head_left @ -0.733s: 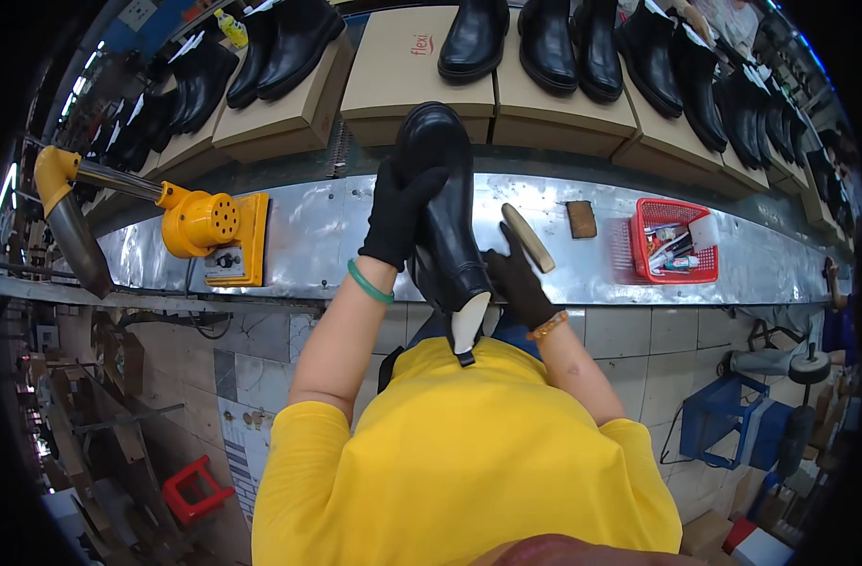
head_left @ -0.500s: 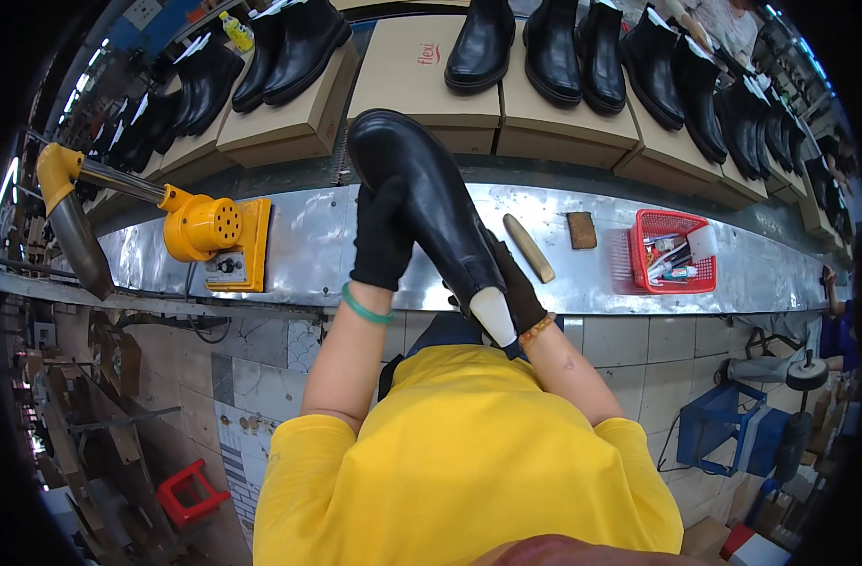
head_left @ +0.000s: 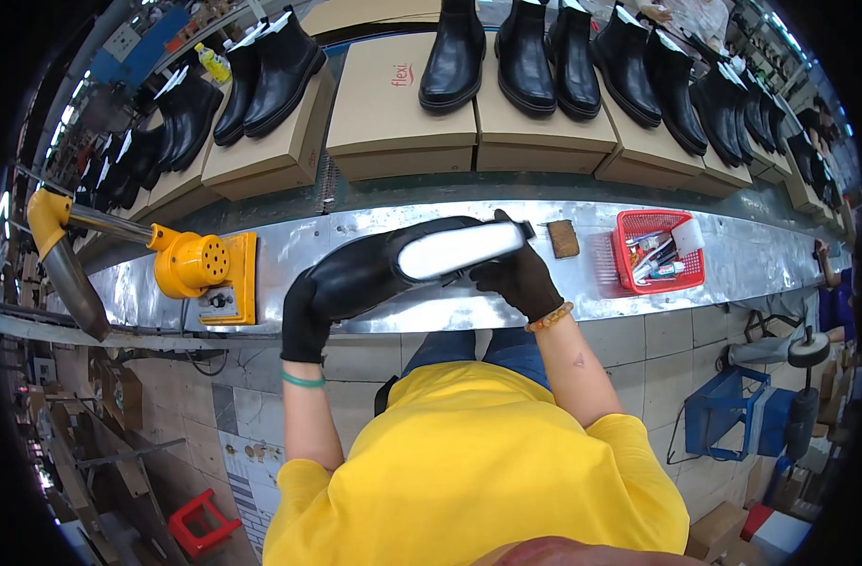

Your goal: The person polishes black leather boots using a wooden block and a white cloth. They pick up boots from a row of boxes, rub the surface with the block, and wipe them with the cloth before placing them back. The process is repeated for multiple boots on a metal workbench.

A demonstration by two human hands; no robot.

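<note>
A black ankle boot (head_left: 360,278) lies level in the air above the metal bench (head_left: 303,236), its toe end to the left. White stuffing (head_left: 459,251) fills its opening, which faces me on the right. My left hand (head_left: 303,316), in a black glove, is wrapped round the toe end. My right hand (head_left: 525,278), in a dark glove, grips the boot at the top of its shaft. Right of that hand, a brown block (head_left: 564,240) rests on the bench.
A yellow machine with a jointed arm (head_left: 193,266) stands on the bench at left. A red basket (head_left: 629,275) of tubes and small tools sits at right. Behind, black boots (head_left: 454,61) stand on cardboard boxes (head_left: 402,156). A red stool (head_left: 204,524) is on the floor, lower left.
The boot has turned from slanting, toe up, to level, toe left, its opening swung up to the right. My left hand moved left and down. The tan stick on the bench is now hidden.
</note>
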